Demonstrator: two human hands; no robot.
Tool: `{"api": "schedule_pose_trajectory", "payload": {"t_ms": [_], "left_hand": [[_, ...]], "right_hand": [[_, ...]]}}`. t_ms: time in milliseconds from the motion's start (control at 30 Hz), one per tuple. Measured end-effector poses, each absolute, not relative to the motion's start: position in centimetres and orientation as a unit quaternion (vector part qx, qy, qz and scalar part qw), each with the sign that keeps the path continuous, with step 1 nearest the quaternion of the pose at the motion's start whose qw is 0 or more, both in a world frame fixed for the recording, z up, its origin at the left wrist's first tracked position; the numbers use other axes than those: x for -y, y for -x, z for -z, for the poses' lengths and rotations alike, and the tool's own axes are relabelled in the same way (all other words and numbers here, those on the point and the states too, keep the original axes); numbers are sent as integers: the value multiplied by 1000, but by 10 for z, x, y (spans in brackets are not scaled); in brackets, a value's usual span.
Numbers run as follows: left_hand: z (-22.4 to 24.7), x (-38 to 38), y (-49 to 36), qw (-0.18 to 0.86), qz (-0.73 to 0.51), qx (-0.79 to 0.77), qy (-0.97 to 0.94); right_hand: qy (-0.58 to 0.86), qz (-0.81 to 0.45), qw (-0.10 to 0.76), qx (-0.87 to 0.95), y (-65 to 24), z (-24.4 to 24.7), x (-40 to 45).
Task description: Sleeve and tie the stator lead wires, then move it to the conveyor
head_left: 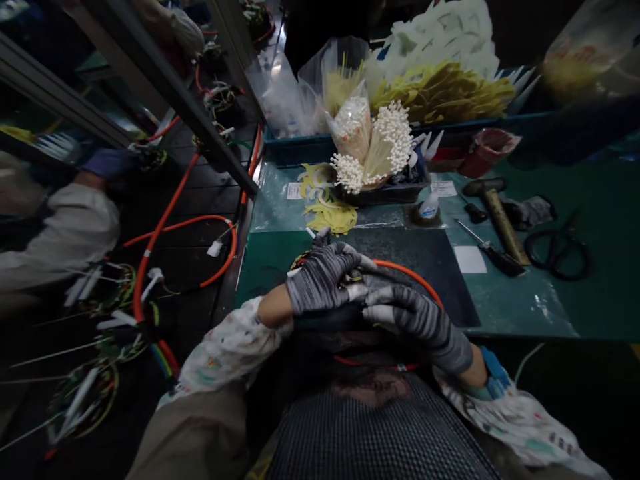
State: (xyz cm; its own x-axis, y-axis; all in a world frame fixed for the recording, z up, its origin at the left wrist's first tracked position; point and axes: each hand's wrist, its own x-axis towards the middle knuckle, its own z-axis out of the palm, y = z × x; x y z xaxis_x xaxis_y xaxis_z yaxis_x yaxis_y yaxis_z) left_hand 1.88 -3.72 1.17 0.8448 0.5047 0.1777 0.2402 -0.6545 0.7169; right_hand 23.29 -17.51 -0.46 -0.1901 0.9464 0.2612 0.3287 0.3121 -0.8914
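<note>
Far left: a co-worker's gloved hand [107,162] is resting beside wired coils. More coils [83,397] are lying nearer you. At the counter's [607,303] near edge, your left hand [323,277] is curling over a coil [300,261], mostly hidden; whether that grip is pinching, cannot tell. Orange cable [411,272] is arcing behind your right hand [423,323], fingers bending, grip likewise unclear. Hammer [503,223], then scissors [554,247], are lying beyond.

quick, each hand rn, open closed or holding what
Left hand: curled over the wire coil; exact grip hidden.
Right hand: fingers bent near the orange cable; whether it holds anything can't be told.
</note>
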Motion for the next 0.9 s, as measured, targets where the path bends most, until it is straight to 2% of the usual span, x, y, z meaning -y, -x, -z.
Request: {"api": "schedule_pose_trajectory", "payload": {"t_ms": [200,400,533,700,900], "left_hand": [[4,79,-12,266,-266,-270,-886],[11,93,-6,275,-328,-312,-849],[-4,20,13,273,-321,-406,-811],[5,-102,-1,247,-216,-454,-829],[29,-138,-38,210,-137,-449,-857]], "right_hand": [[539,-210,526,624,-230,18,176],[564,-247,651,445,-192,19,139],[557,-369,632,393,-180,27,116],[532,-403,628,400,-186,40,111],[545,-403,609,412,-189,48,112]]}}
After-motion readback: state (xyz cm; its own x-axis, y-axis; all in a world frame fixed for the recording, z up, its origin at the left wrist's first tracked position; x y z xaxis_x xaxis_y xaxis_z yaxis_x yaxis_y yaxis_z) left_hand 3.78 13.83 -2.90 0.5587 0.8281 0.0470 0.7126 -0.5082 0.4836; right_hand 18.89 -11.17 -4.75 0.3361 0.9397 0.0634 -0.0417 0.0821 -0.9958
